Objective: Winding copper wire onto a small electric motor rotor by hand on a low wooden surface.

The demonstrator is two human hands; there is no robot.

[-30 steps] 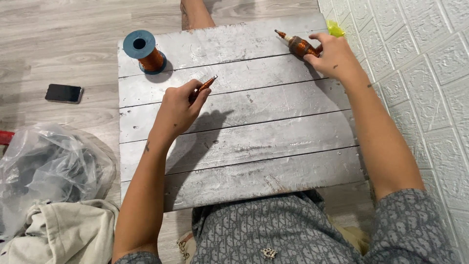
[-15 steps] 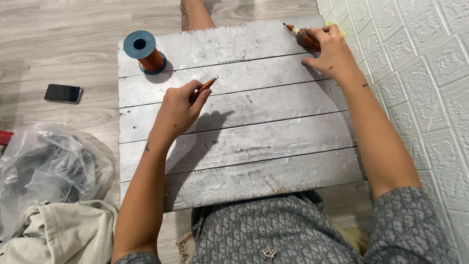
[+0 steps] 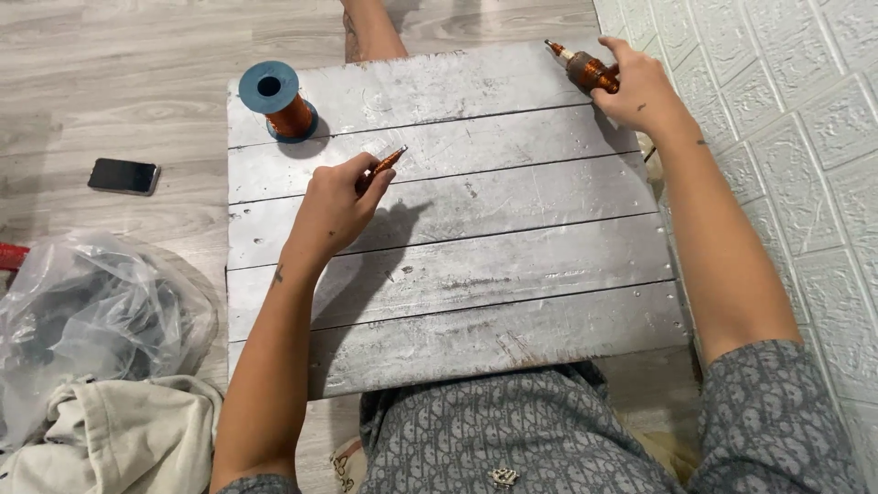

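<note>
A small motor core wound with copper wire [image 3: 590, 71] sits in the grip of the right hand [image 3: 640, 91] at the far right corner of the grey plank board [image 3: 476, 265], its thin shaft pointing toward the far edge. The right hand's fingers are closed around it from the side. The left hand [image 3: 334, 206] rests nearer the middle of the board, toward the left, closed around a slim copper-coloured piece [image 3: 384, 166] whose tip pokes out past the thumb toward the far right. Judging by the two grips, both parts are in hand and well apart; bringing them together would call for lining up the tip with the core. A blue spool of copper wire [image 3: 279, 101] stands upright at the far left corner. Off the board's left edge lie a dark phone [image 3: 123, 176], a clear plastic bag [image 3: 82, 311] and a pale cloth [image 3: 119, 439] on the floor.
</note>
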